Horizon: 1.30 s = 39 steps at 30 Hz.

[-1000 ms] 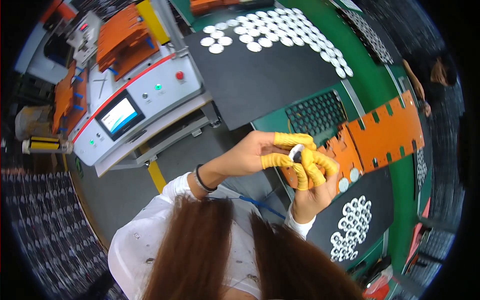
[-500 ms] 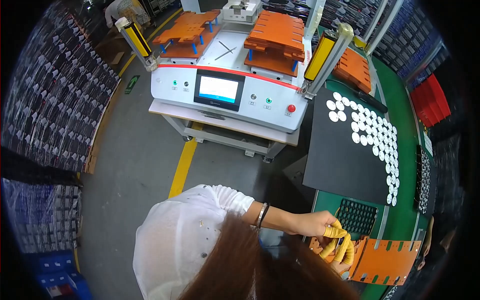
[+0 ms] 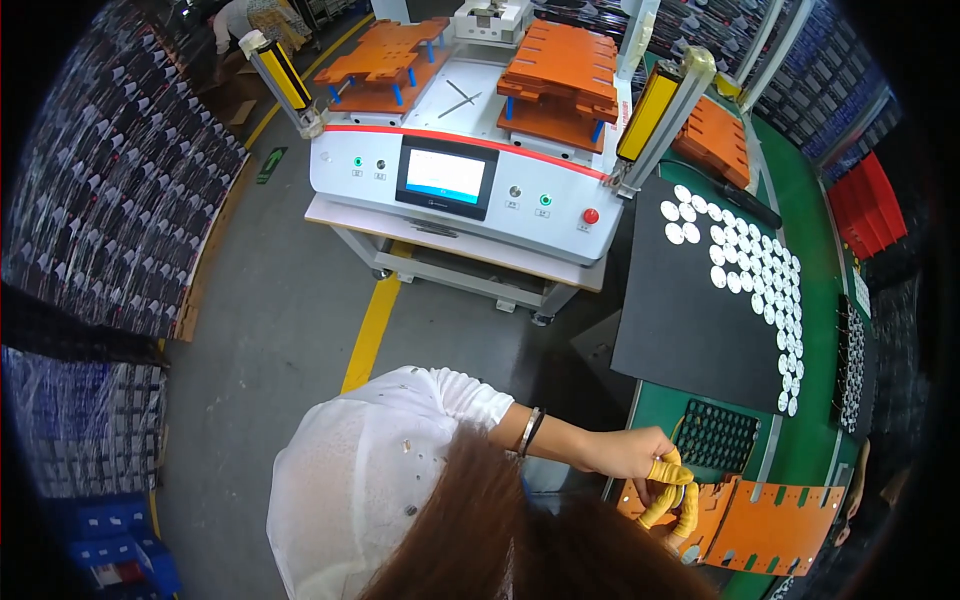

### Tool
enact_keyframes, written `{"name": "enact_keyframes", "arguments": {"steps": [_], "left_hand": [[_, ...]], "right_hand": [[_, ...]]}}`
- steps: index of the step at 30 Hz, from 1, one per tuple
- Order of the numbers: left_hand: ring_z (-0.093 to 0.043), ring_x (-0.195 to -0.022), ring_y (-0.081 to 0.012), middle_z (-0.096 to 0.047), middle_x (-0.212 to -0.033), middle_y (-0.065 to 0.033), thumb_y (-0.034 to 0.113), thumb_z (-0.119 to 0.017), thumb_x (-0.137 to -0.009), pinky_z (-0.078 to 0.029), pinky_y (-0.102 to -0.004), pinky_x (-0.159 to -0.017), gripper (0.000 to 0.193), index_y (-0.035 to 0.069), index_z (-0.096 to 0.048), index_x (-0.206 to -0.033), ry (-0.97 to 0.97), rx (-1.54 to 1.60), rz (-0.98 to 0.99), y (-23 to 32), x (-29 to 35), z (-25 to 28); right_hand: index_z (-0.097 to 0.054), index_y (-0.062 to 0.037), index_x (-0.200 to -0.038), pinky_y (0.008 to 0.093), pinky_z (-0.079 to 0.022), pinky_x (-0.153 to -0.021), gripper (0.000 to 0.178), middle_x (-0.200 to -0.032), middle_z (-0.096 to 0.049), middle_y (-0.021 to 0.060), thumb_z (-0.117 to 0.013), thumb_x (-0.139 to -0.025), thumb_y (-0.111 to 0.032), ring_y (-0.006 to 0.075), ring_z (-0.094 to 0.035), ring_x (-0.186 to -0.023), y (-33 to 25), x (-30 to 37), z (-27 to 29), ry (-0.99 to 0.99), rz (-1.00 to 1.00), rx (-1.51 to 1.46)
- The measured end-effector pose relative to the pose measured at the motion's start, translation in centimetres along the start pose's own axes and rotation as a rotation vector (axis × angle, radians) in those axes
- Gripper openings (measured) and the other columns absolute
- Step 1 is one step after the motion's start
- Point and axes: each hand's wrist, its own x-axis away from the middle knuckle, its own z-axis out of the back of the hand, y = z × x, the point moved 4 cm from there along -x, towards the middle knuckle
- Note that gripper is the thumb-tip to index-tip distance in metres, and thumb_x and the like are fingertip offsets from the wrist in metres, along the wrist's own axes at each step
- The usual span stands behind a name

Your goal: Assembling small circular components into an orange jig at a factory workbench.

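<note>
My left hand reaches in from the left, a dark band and a bracelet on its wrist and yellow covers on its fingers. My right hand, also with yellow finger covers, is partly hidden by long hair. The fingertips of both hands meet around a small round piece, pale at its edge and mostly covered. Under the hands lies an orange plate with cut-outs, joined by another orange plate to its right. A dark tray with rows of holes sits just beyond the hands.
A black mat bears many white discs along its right side. Ahead stands a white machine with a screen and orange fixtures. Red bins are at the right. Another person's arm shows at the far right edge.
Both hands stay over the orange plate, but their fingers have shifted around the small piece, and its pale edge now shows. The whole view has moved slightly.
</note>
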Motion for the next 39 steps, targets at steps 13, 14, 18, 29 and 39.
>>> {"name": "enact_keyframes", "arguments": {"steps": [13, 14, 18, 29, 39], "left_hand": [[-0.071, -0.086, -0.0221, -0.068, -0.099, -0.0166, 0.027, -0.061, -0.097, -0.062, -0.0327, -0.075, 0.035, -0.006, -0.053, -0.109, -0.033, -0.09, -0.104, -0.4, -0.2, 0.0], [-0.07, -0.086, -0.0221, -0.067, -0.099, -0.0168, 0.027, -0.061, -0.097, -0.062, -0.0324, -0.074, 0.036, -0.006, -0.052, -0.111, -0.026, -0.089, -0.097, -0.3, -0.1, 0.0], [-0.07, -0.085, -0.0217, -0.067, -0.097, -0.0166, 0.028, -0.06, -0.098, -0.061, -0.0316, -0.073, 0.037, -0.005, -0.052, -0.112, -0.035, -0.113, -0.113, -0.3, -0.2, 0.0], [-0.073, -0.077, -0.0217, -0.07, -0.088, -0.0144, 0.031, -0.058, -0.099, -0.06, -0.0285, -0.068, 0.036, -0.002, -0.056, -0.114, 0.052, -0.194, -0.087, -0.5, -0.8, 1.6], [-0.071, -0.075, -0.0151, -0.072, -0.091, -0.0127, 0.024, -0.061, -0.098, -0.058, -0.0275, -0.069, 0.03, 0.0, -0.058, -0.115, 0.071, -0.344, -0.114, -0.2, -0.7, 0.4]], "right_hand": [[-0.062, 0.0012, -0.121, 0.0308, -0.05, -0.089, 0.041, -0.109, -0.056, 0.0112, -0.072, -0.082, -0.005, 0.021, -0.057, -0.101, 0.7, 0.4, 0.5, 0.007, 0.061, -0.012], [-0.062, 0.0012, -0.121, 0.0305, -0.05, -0.089, 0.041, -0.109, -0.056, 0.0113, -0.072, -0.082, -0.005, 0.0207, -0.057, -0.101, 0.4, 0.3, 0.4, 0.019, 0.086, -0.007], [-0.061, 0.0011, -0.123, 0.0303, -0.051, -0.088, 0.043, -0.111, -0.055, 0.0117, -0.072, -0.082, -0.003, 0.0207, -0.057, -0.1, 0.1, 0.3, 0.5, -0.019, 0.08, -0.071], [-0.054, 0.001, -0.132, 0.0291, -0.048, -0.087, 0.039, -0.112, -0.054, 0.0133, -0.062, -0.094, -0.003, 0.02, -0.056, -0.1, 4.6, 0.2, 2.2, -0.169, -0.029, -0.095], [-0.061, 0.003, -0.123, 0.0317, -0.048, -0.084, 0.032, -0.102, -0.062, 0.0141, -0.064, -0.092, 0.0, 0.0202, -0.06, -0.092, 5.3, 1.8, 3.4, -0.045, -0.176, 0.112]]}}
